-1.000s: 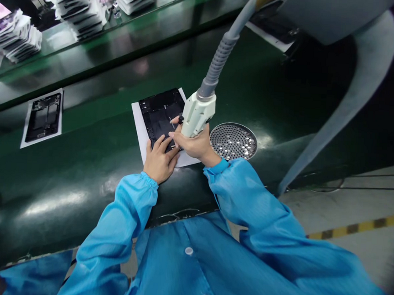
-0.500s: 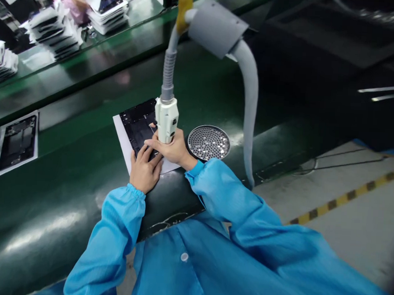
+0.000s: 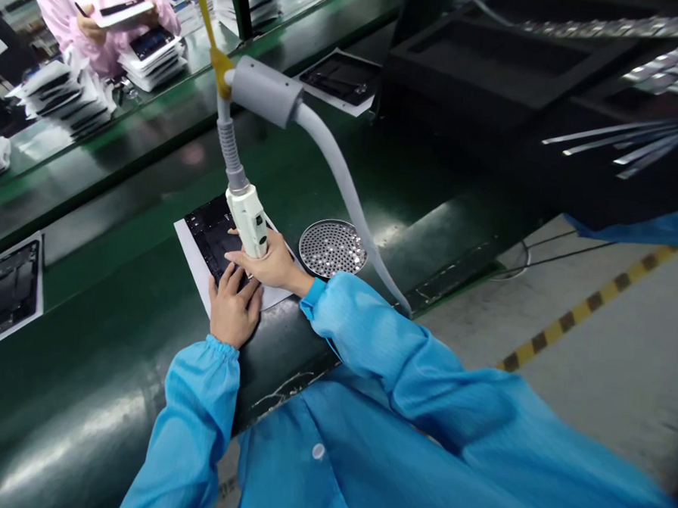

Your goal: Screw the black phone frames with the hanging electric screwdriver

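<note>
A dark tablet-like device with bare inner parts (image 3: 207,232) lies on a white sheet (image 3: 194,265) on the green bench. My right hand (image 3: 275,264) is wrapped round a white electric screwdriver (image 3: 246,211), held tilted over the device; its tip is hidden behind my fingers. My left hand (image 3: 234,313) rests with fingers stretched out on the device's near edge, just beside the right hand. To the right of my right hand stands a round metal dish with a perforated plate (image 3: 325,242), with small shiny pieces, likely screws, on it.
A grey cable (image 3: 340,171) arches from the screwdriver, which hangs by a yellow strap (image 3: 204,4). Similar devices on sheets lie at left (image 3: 10,290) and at the back (image 3: 342,80). Across the bench, a person in pink (image 3: 50,4) handles a panel beside several stacks (image 3: 153,62).
My view has shifted, so the hands and screwdriver appear further left and lower. Both hands stay at the device. The person across now holds a panel level.
</note>
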{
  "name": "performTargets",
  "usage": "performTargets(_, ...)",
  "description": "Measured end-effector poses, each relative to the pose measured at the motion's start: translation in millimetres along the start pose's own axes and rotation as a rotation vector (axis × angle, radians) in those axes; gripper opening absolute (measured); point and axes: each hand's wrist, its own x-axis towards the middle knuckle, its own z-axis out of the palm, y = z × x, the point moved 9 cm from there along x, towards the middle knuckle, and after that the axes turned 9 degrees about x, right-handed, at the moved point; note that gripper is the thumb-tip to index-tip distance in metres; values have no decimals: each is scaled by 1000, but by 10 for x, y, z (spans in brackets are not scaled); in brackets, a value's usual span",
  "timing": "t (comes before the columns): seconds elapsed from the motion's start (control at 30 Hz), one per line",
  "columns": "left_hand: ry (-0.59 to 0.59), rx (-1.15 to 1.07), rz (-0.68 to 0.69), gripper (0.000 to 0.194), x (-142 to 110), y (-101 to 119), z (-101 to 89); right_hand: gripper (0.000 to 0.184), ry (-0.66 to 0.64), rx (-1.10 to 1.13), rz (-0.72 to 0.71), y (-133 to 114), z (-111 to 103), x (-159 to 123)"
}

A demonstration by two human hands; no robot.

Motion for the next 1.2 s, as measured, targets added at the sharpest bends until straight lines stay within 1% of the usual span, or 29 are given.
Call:
performTargets(0.13,3,2,13,29,-2,-6,-3,30,9,-11,-6,20,12,19)
performTargets(0.2,14,4,9,30,-5,-18,-10,32,9,-6,-27,-65,-22,52)
performTargets(0.27,23,5,5,31,-9,-27,-15,37,11,-10,-51,-193,-126,109)
performTargets(0.33,28,5,7,31,-14,-23,-18,40,52,-31,-71,-319,-341,187)
performTargets(0.43,24,5,13,31,-20,-13,-10,32,185,-62,-118,-426,-815,318)
performTargets(0.53,20,8,14,31,-25,-14,1,31,283,-75,-148,-381,-1212,430)
performTargets(0.57,20,9,14,31,-26,-16,2,32,304,-83,-149,-346,-1300,457)
performTargets(0.63,20,10,17,31,-27,-14,0,34,327,-96,-147,-282,-1403,492)
performTargets(0.7,17,7,20,31,-27,-7,-6,35,326,-97,-155,-249,-1425,506)
performTargets(0.9,6,-7,15,32,-29,-3,0,34,305,-126,-147,-209,-1382,503)
performTargets(1.2,2,5,18,32,-33,1,4,30,329,-104,-146,-245,-1359,481)
